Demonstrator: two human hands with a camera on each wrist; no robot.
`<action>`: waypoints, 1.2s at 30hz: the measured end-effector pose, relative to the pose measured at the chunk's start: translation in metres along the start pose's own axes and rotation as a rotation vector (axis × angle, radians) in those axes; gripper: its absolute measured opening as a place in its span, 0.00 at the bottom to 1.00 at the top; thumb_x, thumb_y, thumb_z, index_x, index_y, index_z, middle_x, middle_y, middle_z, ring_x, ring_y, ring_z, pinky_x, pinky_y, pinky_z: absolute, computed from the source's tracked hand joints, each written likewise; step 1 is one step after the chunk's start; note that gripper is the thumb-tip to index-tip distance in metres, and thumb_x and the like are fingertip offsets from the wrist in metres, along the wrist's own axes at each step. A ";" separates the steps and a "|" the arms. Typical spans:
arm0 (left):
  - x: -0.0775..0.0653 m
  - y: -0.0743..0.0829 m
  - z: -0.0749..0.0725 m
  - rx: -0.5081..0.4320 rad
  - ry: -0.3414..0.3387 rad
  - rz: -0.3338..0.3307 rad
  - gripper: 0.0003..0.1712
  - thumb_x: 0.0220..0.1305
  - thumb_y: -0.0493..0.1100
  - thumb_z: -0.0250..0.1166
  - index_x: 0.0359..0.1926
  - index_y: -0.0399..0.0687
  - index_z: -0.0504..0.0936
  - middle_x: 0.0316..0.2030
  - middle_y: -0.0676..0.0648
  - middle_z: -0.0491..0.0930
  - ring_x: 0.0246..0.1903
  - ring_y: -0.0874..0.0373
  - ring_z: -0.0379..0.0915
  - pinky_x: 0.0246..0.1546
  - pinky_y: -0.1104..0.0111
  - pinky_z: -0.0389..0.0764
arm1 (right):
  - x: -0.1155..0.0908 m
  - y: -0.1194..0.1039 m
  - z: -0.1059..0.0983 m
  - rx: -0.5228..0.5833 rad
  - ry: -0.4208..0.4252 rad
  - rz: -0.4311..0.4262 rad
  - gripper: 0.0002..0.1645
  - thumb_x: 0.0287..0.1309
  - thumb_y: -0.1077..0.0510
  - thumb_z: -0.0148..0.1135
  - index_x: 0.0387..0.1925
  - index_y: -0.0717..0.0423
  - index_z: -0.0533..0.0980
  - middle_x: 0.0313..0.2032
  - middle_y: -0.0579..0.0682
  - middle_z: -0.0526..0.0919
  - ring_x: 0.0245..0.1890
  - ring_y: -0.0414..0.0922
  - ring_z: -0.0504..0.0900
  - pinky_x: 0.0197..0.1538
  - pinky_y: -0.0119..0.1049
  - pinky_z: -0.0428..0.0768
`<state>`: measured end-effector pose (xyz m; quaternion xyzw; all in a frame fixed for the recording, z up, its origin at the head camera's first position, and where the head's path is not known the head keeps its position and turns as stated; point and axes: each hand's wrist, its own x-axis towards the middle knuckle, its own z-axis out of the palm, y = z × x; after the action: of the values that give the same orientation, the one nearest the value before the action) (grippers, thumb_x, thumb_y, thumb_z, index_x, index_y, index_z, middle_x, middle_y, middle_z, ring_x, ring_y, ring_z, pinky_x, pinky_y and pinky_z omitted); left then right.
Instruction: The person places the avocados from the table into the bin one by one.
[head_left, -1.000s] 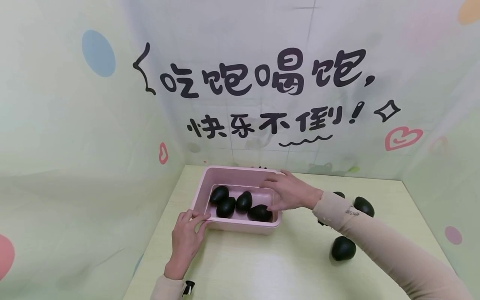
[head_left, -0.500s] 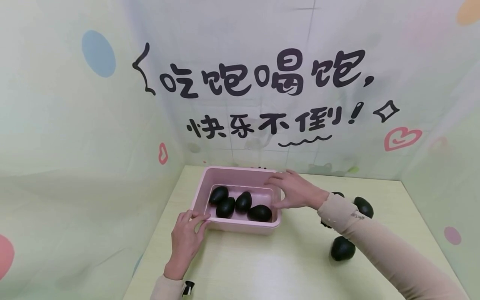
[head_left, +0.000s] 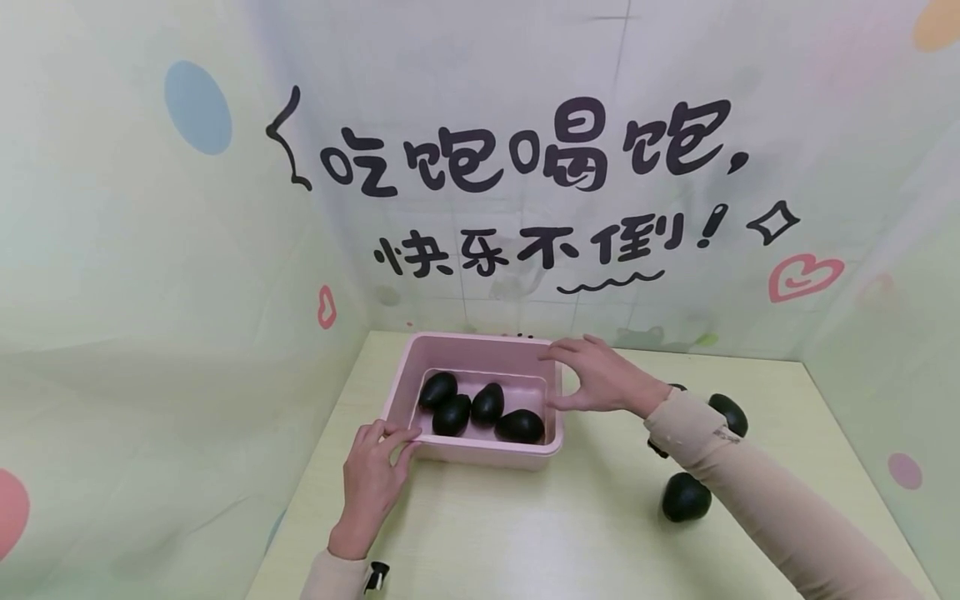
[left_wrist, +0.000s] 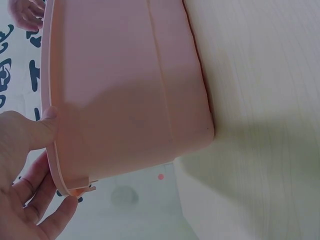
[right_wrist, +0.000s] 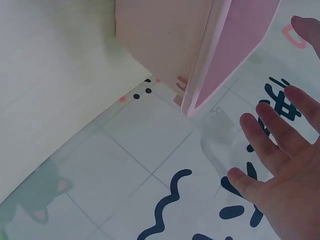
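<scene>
A pink plastic bin [head_left: 480,454] holds several dark avocados [head_left: 487,405] on its floor. At its near left corner, my left hand [head_left: 371,479] pinches the rim; in the left wrist view the thumb of that hand [left_wrist: 15,145] lies on the rim's outer side, with the fingers around the corner. My right hand [head_left: 603,375] is over the bin's right edge, fingers spread and nothing between them. The right wrist view shows this hand [right_wrist: 290,170] with fingers apart, beside the bin's rim [right_wrist: 207,65].
Right of the bin, on the pale wooden table [head_left: 517,533], lie an avocado [head_left: 686,497] near the front and another avocado [head_left: 727,414] farther back. A further dark shape is mostly hidden behind the right sleeve [head_left: 750,467]. A printed curtain [head_left: 525,83] stands behind the table.
My right hand has let go of the rightmost avocado and moved up and to the right, out to the bin's edge. The left hand and bin have stayed in place.
</scene>
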<state>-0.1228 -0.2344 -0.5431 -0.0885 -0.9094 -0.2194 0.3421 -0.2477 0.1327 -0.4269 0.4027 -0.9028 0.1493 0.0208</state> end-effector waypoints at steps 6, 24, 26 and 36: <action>0.000 0.000 0.000 0.003 0.001 0.002 0.15 0.45 0.38 0.87 0.36 0.53 0.95 0.34 0.50 0.83 0.40 0.46 0.79 0.28 0.57 0.81 | -0.006 0.003 0.001 0.007 0.029 0.008 0.40 0.58 0.40 0.76 0.66 0.56 0.79 0.61 0.56 0.85 0.65 0.56 0.82 0.71 0.70 0.71; -0.001 0.000 0.001 -0.005 0.006 0.007 0.15 0.46 0.37 0.87 0.37 0.52 0.95 0.34 0.50 0.83 0.39 0.46 0.79 0.27 0.57 0.80 | -0.029 0.010 0.001 0.103 0.126 0.065 0.38 0.59 0.43 0.77 0.65 0.59 0.80 0.62 0.56 0.85 0.63 0.58 0.83 0.68 0.60 0.78; -0.001 0.000 0.001 -0.005 0.003 0.004 0.14 0.46 0.37 0.87 0.37 0.52 0.95 0.34 0.50 0.83 0.40 0.46 0.79 0.27 0.57 0.80 | -0.033 0.011 0.003 0.105 0.138 0.069 0.38 0.58 0.44 0.78 0.64 0.59 0.80 0.61 0.57 0.85 0.62 0.59 0.83 0.66 0.60 0.80; -0.001 0.000 0.000 -0.002 -0.001 -0.001 0.14 0.47 0.38 0.87 0.37 0.52 0.95 0.34 0.50 0.83 0.40 0.46 0.79 0.27 0.58 0.80 | -0.053 0.013 0.012 0.124 0.181 0.147 0.41 0.56 0.43 0.80 0.65 0.59 0.79 0.63 0.60 0.83 0.64 0.62 0.81 0.66 0.63 0.79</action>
<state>-0.1221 -0.2344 -0.5443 -0.0883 -0.9093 -0.2205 0.3417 -0.2206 0.1759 -0.4502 0.3209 -0.9133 0.2419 0.0664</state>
